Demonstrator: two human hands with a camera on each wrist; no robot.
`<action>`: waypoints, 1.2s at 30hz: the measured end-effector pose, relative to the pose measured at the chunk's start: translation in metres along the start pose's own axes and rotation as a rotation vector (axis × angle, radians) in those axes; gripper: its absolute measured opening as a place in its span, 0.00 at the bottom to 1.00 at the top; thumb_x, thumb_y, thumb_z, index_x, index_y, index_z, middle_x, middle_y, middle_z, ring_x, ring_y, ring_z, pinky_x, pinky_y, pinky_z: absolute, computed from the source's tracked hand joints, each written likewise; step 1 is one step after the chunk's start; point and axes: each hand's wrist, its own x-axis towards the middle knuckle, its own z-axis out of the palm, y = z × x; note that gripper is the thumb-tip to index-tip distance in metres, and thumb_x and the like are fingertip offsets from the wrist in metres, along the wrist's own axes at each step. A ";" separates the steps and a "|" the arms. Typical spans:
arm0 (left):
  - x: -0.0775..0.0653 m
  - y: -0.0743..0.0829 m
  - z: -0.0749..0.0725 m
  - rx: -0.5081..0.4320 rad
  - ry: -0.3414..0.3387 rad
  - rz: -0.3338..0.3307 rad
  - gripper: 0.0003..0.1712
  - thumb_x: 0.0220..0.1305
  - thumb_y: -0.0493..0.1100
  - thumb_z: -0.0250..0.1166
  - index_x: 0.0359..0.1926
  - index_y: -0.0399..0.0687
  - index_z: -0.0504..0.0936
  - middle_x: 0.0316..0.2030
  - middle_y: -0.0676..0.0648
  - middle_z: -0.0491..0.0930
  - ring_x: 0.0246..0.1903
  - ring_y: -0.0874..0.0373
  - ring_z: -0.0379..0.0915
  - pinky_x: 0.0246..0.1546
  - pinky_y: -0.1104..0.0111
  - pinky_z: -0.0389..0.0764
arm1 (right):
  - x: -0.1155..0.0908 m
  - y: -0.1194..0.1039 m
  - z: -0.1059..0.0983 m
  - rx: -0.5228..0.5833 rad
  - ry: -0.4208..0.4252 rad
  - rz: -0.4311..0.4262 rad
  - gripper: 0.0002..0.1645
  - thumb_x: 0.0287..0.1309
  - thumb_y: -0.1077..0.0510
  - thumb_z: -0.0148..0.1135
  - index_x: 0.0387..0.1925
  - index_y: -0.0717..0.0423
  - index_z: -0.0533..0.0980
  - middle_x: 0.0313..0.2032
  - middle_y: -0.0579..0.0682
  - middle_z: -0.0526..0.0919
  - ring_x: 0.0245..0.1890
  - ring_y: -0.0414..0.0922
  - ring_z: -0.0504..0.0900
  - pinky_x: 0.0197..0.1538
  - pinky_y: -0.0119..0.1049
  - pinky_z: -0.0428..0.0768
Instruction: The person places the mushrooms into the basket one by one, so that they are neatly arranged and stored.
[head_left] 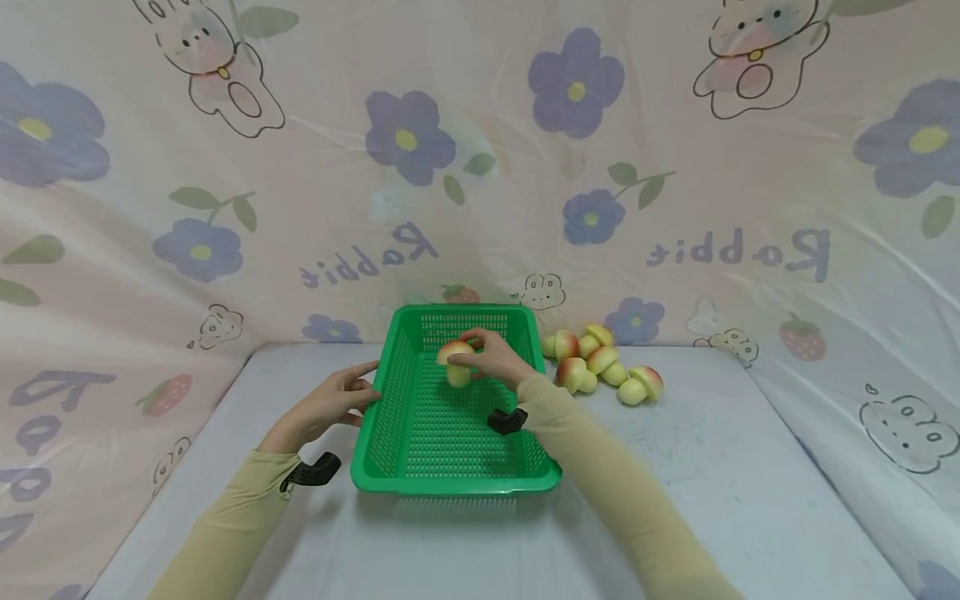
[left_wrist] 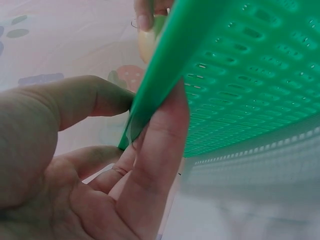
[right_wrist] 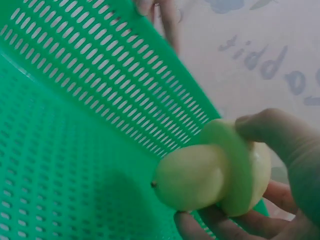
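A green plastic basket (head_left: 456,485) with slotted walls stands on the table in the head view. My left hand (head_left: 324,407) pinches its left rim; in the left wrist view the thumb is on one side of the rim (left_wrist: 150,95) and fingers on the other. Over the inside of the basket, my right hand (head_left: 497,360) grips a toy mushroom (head_left: 458,375) by its red and yellow cap, stem pointing down. The right wrist view shows the mushroom's pale stem (right_wrist: 192,177) and cap between thumb and fingers, close to the basket wall (right_wrist: 120,75).
Several more toy mushrooms (head_left: 573,377) lie in a loose group just right of the basket, near the back of the white table (head_left: 720,467). A patterned cloth (head_left: 495,225) with flowers and rabbits hangs right behind the table.
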 end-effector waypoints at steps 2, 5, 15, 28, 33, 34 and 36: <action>0.000 0.000 -0.001 0.002 -0.003 0.003 0.43 0.68 0.38 0.59 0.75 0.44 0.44 0.39 0.40 0.75 0.30 0.54 0.76 0.32 0.62 0.83 | 0.001 0.000 0.004 0.001 0.020 0.013 0.31 0.59 0.55 0.67 0.61 0.60 0.68 0.52 0.61 0.71 0.44 0.52 0.79 0.47 0.54 0.80; -0.001 0.000 -0.001 0.004 -0.006 0.003 0.42 0.68 0.38 0.59 0.75 0.44 0.44 0.38 0.40 0.75 0.30 0.55 0.76 0.31 0.62 0.83 | 0.004 0.001 0.010 0.014 0.025 0.028 0.31 0.59 0.55 0.67 0.61 0.60 0.68 0.52 0.61 0.72 0.44 0.53 0.79 0.47 0.54 0.80; -0.002 -0.001 -0.001 0.003 -0.009 -0.001 0.42 0.69 0.38 0.58 0.75 0.44 0.44 0.39 0.39 0.76 0.31 0.54 0.77 0.32 0.62 0.83 | 0.011 0.008 0.021 0.012 -0.031 0.108 0.30 0.63 0.54 0.63 0.62 0.61 0.66 0.52 0.61 0.71 0.47 0.55 0.77 0.50 0.55 0.78; 0.001 -0.001 -0.002 0.017 -0.008 0.000 0.43 0.68 0.38 0.59 0.75 0.44 0.44 0.39 0.38 0.76 0.30 0.54 0.76 0.30 0.62 0.83 | 0.015 0.013 0.022 0.024 -0.064 0.187 0.36 0.64 0.51 0.62 0.66 0.63 0.61 0.59 0.61 0.67 0.50 0.55 0.76 0.50 0.53 0.79; 0.001 0.000 -0.004 0.026 -0.011 0.003 0.43 0.68 0.39 0.59 0.75 0.44 0.44 0.39 0.38 0.76 0.30 0.54 0.77 0.30 0.62 0.83 | 0.020 0.017 0.023 0.009 -0.071 0.210 0.34 0.63 0.52 0.63 0.64 0.63 0.64 0.54 0.62 0.72 0.48 0.55 0.78 0.48 0.52 0.80; 0.001 0.000 -0.004 0.026 -0.012 0.002 0.43 0.68 0.39 0.59 0.75 0.44 0.44 0.39 0.38 0.76 0.30 0.54 0.77 0.30 0.63 0.83 | 0.020 0.017 0.023 0.002 -0.073 0.209 0.33 0.63 0.52 0.63 0.64 0.63 0.64 0.53 0.62 0.73 0.47 0.55 0.78 0.48 0.52 0.80; 0.001 0.000 -0.004 0.026 -0.015 0.000 0.43 0.68 0.39 0.59 0.75 0.44 0.44 0.39 0.38 0.76 0.30 0.54 0.77 0.30 0.63 0.83 | 0.021 0.018 0.024 -0.014 -0.076 0.209 0.33 0.63 0.52 0.63 0.63 0.64 0.64 0.52 0.62 0.73 0.46 0.55 0.79 0.47 0.51 0.81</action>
